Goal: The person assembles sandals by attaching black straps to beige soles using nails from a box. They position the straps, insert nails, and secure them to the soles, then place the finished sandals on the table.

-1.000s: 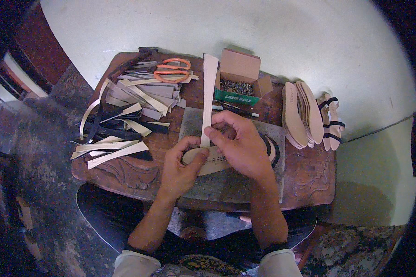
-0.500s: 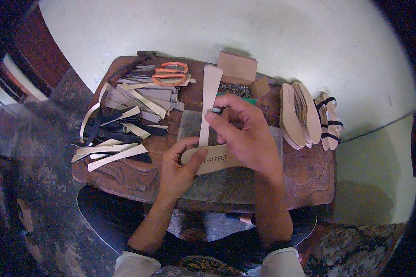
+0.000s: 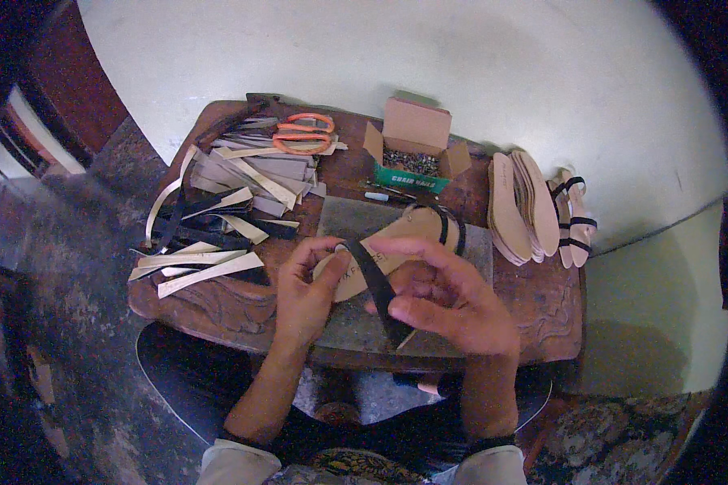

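A single wide fisheye view looks steeply down from head height, hands point(image 3: 303, 295) near at mid-frame, table point(image 3: 226, 309) around them, wall point(image 3: 542, 65) across the top.

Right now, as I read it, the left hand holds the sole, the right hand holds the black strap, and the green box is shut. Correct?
Not quite: the green box is open, its flaps spread and small metal pieces showing inside, as the head view shows. The left hand does hold the sole, and the right hand the black strap.
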{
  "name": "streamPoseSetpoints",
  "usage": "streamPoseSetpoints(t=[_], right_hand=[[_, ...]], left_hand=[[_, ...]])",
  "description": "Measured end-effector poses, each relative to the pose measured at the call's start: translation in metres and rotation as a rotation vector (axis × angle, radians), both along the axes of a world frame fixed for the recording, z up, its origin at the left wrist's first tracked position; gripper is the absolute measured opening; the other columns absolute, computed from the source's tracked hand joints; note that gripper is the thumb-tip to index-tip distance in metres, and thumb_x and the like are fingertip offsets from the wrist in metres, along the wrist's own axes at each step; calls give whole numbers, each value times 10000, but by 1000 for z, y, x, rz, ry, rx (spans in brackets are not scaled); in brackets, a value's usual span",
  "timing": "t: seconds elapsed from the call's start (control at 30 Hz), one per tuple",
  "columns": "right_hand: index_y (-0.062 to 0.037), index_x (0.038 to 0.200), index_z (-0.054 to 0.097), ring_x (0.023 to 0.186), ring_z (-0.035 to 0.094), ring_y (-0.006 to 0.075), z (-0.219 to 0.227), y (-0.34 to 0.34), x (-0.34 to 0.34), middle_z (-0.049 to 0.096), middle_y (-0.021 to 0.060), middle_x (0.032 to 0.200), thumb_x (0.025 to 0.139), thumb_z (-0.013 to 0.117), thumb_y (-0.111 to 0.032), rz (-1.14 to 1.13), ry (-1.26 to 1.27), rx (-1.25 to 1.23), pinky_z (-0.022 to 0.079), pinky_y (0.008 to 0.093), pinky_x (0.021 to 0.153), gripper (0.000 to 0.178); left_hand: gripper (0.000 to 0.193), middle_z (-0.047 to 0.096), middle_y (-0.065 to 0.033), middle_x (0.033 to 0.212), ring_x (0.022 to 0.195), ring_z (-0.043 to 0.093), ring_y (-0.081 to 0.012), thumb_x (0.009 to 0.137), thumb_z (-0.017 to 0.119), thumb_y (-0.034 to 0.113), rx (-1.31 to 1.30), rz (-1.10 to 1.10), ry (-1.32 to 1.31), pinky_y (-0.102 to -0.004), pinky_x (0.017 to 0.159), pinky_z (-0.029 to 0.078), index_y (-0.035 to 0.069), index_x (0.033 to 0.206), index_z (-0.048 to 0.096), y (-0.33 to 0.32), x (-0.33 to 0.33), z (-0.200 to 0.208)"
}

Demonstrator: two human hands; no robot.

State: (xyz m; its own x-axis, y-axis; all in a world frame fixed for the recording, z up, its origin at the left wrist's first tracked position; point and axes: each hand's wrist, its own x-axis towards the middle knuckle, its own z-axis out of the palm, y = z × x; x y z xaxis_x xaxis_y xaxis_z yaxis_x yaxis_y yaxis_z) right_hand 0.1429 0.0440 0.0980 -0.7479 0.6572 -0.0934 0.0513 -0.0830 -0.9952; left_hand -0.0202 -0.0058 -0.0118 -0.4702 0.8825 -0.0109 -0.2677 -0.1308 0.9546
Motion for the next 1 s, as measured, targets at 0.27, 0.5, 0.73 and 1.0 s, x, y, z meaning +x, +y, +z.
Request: streamPoseSetpoints(t=[0.27, 0.5, 0.73, 1.0], right_hand=[[-51, 1002, 644, 695, 515, 44, -23, -6, 23, 602, -21, 757, 826, 693, -85, -149, -500, 363, 423, 233, 615, 186], [-44, 959, 632, 624, 525, 126, -36, -20, 25, 576, 34, 700, 758, 738, -119, -419, -522, 597, 442, 263, 606, 239], [-72, 1088, 611, 947, 583, 333, -42, -26, 37, 576, 156, 1053, 745, 663, -35, -566, -538, 693, 479, 397, 824, 349], [-72, 1096, 627, 950, 591, 279, -61, -22, 43, 619, 127, 1021, 758, 581, 48, -692, -319, 741, 478, 360, 841, 361]], left_hand=[[219, 601, -38, 950, 843, 586, -121, 868, 606, 18, 45, 62, -154, -280, 738, 509, 46, 1082, 572, 1, 0, -5], [243, 553, 0, 889, 830, 542, -92, 853, 664, 58, -55, 102, 26, -227, 733, 453, 36, 1082, 585, -7, 21, 17], [335, 533, -47, 1023, 952, 519, -125, 860, 642, 36, 8, 180, -137, -260, 805, 452, 37, 1149, 472, -29, 60, 13], [408, 478, -100, 1214, 1097, 492, -169, 889, 614, 58, 95, 217, -14, -281, 894, 441, 7, 1245, 419, -34, 93, -1]])
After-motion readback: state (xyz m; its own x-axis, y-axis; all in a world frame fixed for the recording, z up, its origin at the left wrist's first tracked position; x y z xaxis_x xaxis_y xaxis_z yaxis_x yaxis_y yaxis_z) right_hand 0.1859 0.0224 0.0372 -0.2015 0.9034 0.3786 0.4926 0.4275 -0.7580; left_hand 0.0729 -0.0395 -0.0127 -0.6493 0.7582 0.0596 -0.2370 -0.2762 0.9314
